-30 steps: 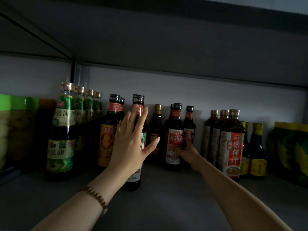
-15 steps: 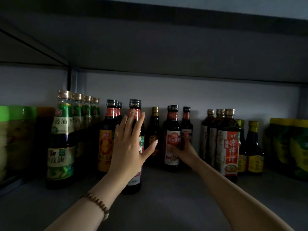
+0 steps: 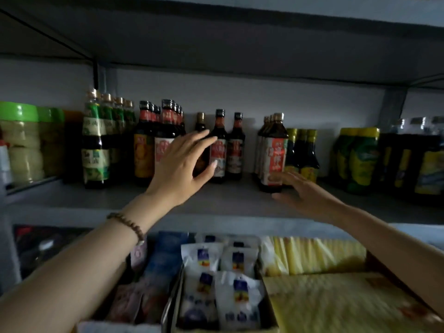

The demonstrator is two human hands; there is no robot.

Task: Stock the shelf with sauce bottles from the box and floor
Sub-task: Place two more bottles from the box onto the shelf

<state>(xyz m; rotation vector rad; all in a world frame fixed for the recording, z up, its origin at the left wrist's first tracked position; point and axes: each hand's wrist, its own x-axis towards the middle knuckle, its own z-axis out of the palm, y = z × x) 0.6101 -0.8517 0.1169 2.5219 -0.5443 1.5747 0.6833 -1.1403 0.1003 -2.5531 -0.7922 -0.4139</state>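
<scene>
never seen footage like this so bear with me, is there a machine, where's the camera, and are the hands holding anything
There is no machine: these are a person's two bare hands, filmed by one wide camera worn on the head, looking forward and down. The left hand, a bead bracelet on its wrist, is spread open in front of dark sauce bottles standing on a grey shelf. The right hand is open too, low beside a red-labelled bottle. Neither holds anything. Jars with green lids stand far left; white packets lie below.

Green-lidded jars [image 3: 19,140] left; white pouches [image 3: 204,258], yellow packets [image 3: 319,253] below.
</scene>
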